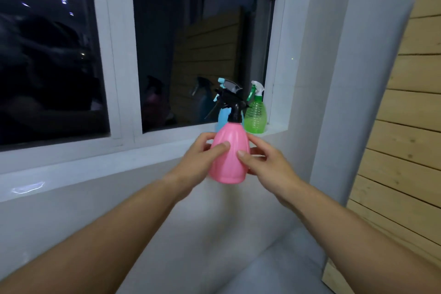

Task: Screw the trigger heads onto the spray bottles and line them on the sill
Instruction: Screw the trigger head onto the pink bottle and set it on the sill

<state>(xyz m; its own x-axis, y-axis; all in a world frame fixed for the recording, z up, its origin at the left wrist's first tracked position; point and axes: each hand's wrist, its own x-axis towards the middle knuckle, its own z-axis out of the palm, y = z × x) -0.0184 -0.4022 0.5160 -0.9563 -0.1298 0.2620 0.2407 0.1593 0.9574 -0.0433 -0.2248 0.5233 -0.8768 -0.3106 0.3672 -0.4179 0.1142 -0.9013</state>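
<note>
A pink spray bottle (pixel 229 157) with a black trigger head (pixel 232 102) on its neck is held upright in front of the white sill (pixel 100 157). My left hand (pixel 200 160) grips its left side and my right hand (pixel 267 162) its right side. Behind it on the sill stand a blue bottle (pixel 223 118) with a grey and blue trigger head, partly hidden by the pink one, and to its right a green bottle (pixel 255 114) with a white and green trigger head.
A dark window pane (pixel 195 50) rises right behind the sill, with a white mullion (pixel 119 55) to the left. A white wall corner (pixel 334 79) closes the sill's right end. Wooden slats (pixel 405 126) stand at far right.
</note>
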